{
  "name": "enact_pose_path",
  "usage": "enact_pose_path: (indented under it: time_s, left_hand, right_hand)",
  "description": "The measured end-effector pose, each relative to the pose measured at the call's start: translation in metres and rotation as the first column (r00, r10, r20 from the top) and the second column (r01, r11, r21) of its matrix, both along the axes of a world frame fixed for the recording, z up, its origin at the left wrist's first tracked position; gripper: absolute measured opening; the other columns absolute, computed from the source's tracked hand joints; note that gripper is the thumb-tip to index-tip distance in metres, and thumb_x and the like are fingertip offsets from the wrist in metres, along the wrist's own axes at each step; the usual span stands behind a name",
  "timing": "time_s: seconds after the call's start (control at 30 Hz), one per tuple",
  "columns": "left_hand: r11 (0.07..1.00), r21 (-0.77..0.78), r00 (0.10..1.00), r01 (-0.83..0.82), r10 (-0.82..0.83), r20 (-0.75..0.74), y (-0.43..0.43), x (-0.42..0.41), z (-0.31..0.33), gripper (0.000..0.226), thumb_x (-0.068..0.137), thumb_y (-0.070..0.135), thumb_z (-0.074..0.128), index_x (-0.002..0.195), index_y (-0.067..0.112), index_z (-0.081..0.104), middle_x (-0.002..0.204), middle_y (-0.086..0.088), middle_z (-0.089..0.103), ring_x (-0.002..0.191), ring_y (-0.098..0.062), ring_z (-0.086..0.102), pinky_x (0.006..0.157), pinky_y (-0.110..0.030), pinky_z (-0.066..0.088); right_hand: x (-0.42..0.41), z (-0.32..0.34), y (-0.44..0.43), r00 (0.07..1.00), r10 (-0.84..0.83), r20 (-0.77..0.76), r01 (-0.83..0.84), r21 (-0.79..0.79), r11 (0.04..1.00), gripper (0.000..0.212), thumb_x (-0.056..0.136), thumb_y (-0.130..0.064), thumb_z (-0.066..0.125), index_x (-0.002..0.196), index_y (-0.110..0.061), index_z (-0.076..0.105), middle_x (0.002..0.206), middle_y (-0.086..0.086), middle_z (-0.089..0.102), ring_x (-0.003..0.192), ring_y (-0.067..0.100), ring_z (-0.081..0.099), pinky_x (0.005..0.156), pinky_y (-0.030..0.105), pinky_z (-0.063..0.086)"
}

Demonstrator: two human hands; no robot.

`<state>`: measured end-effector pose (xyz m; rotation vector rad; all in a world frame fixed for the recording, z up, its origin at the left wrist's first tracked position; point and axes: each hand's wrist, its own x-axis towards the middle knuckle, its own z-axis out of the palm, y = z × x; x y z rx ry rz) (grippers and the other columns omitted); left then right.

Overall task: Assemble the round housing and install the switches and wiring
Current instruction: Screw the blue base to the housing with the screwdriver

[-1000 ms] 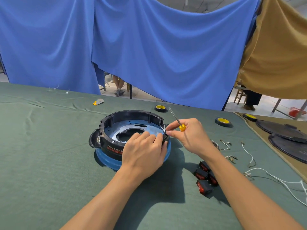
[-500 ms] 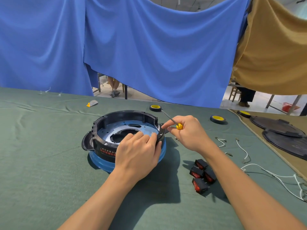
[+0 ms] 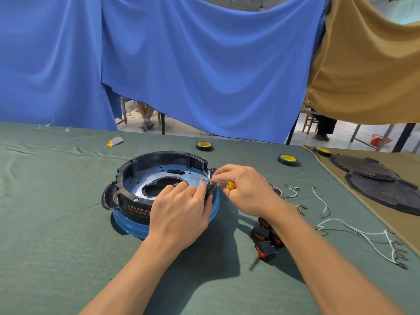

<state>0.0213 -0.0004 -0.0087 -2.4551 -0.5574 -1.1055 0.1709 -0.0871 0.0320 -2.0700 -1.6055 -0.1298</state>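
Note:
The round housing (image 3: pixel 159 164), a black ring on a blue base with a blue-grey plate inside, sits at the middle of the green table. My left hand (image 3: pixel 181 212) presses on its near right rim, fingers curled over the edge. My right hand (image 3: pixel 245 189) grips a small screwdriver (image 3: pixel 218 181) with a yellow handle; its metal shaft lies nearly flat and points left over the plate inside the rim. Several black and red rocker switches (image 3: pixel 266 237) lie on the cloth under my right forearm. White wires (image 3: pixel 354 233) with metal terminals lie to the right.
Two yellow-cored tape rolls (image 3: pixel 204 146) (image 3: pixel 287 159) lie behind the housing, a third at the far right. Black round lids (image 3: pixel 384 189) rest on the tan cloth at right. A small yellow and grey piece (image 3: pixel 114 141) lies at the back left. Blue and tan curtains hang behind.
My right hand has tipped the screwdriver down from pointing up and back to lying nearly flat, tip over the housing's plate. My left hand stays on the rim.

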Motion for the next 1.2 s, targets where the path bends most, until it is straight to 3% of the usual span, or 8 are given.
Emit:
enact_pose_path:
  time_s: [0.13,0.27,0.37,0.53,0.7,1.0,1.1,1.2]
  left_hand:
    - [0.999,-0.041,1.000,-0.016,0.016,-0.017,-0.005,0.000,0.003,0.018,0.088,0.032,0.061,0.084,0.018,0.070,0.058,0.002,0.062,0.057,-0.021,0.058,0.053,-0.033,0.040]
    - [0.996,-0.085,0.999,-0.035,0.032,-0.036,-0.008,0.003,0.009,0.024,0.081,0.030,0.072,0.103,0.020,0.075,0.062,0.003,0.065,0.063,-0.022,0.062,0.052,-0.031,0.044]
    - [0.995,-0.084,0.996,-0.054,0.047,-0.082,-0.013,0.005,0.013,0.005,0.077,0.023,0.074,0.082,0.021,0.073,0.059,0.004,0.062,0.060,-0.020,0.059,0.049,-0.029,0.043]
    - [0.991,-0.095,0.987,-0.090,0.076,-0.141,-0.015,0.013,0.014,0.017,0.062,0.013,0.082,0.068,0.017,0.066,0.053,0.003,0.055,0.054,-0.020,0.054,0.046,-0.028,0.037]
    - [0.994,-0.063,0.985,-0.089,0.079,-0.154,-0.015,0.023,0.006,0.036,0.060,0.019,0.086,0.092,0.009,0.073,0.061,-0.003,0.058,0.060,-0.025,0.057,0.048,-0.030,0.039]
    - [0.993,-0.001,0.960,-0.121,0.117,-0.253,-0.017,0.033,0.004,0.058,0.056,0.024,0.089,0.107,0.005,0.070,0.070,-0.005,0.060,0.067,-0.025,0.058,0.054,-0.032,0.044]
    - [0.996,0.004,0.961,-0.088,0.086,-0.262,-0.016,0.035,0.004,0.056,0.059,0.027,0.089,0.108,0.007,0.070,0.073,-0.004,0.060,0.069,-0.023,0.058,0.056,-0.031,0.044]
    - [0.999,0.026,0.965,-0.030,0.035,-0.261,-0.014,0.036,0.006,0.056,0.060,0.031,0.088,0.108,0.008,0.070,0.074,-0.002,0.061,0.070,-0.023,0.059,0.056,-0.031,0.045]
  right_hand:
    - [0.000,-0.002,-0.006,0.999,0.007,-0.032,-0.008,-0.024,1.000,0.036,0.090,-0.011,0.056,0.118,-0.030,0.070,0.125,-0.015,0.062,0.115,0.012,0.053,0.097,0.036,0.047]
    - [0.013,-0.001,-0.019,0.970,-0.070,-0.231,0.107,0.150,0.983,0.032,0.089,-0.007,0.059,0.113,-0.024,0.072,0.107,-0.010,0.070,0.095,0.003,0.061,0.081,0.002,0.041]
    - [0.035,-0.006,-0.027,0.920,-0.261,-0.292,0.311,0.140,0.940,0.024,0.090,-0.009,0.059,0.105,-0.021,0.074,0.097,-0.006,0.072,0.094,0.012,0.064,0.087,0.023,0.050]
    - [0.052,-0.027,-0.025,0.880,-0.437,-0.187,0.415,-0.146,0.898,0.022,0.090,-0.021,0.058,0.105,-0.027,0.073,0.110,-0.001,0.071,0.105,0.024,0.060,0.092,0.037,0.051]
    - [0.052,-0.038,-0.018,0.896,-0.439,-0.058,0.414,-0.246,0.877,0.028,0.091,-0.037,0.056,0.117,-0.038,0.067,0.117,-0.003,0.069,0.111,0.026,0.058,0.082,0.034,0.048]
    - [0.049,-0.045,-0.019,0.836,-0.543,0.078,0.548,-0.149,0.823,0.014,0.088,-0.032,0.062,0.088,-0.021,0.070,0.094,0.008,0.069,0.093,0.034,0.062,0.072,0.037,0.049]
    - [0.049,-0.045,-0.023,0.838,-0.545,0.014,0.542,-0.128,0.830,0.014,0.087,-0.032,0.066,0.101,-0.032,0.066,0.106,0.005,0.067,0.103,0.031,0.061,0.076,0.038,0.047]
    - [0.048,-0.045,-0.026,0.831,-0.550,0.085,0.556,-0.190,0.809,0.021,0.089,-0.017,0.060,0.109,-0.022,0.066,0.112,0.007,0.067,0.103,0.032,0.060,0.073,0.036,0.044]
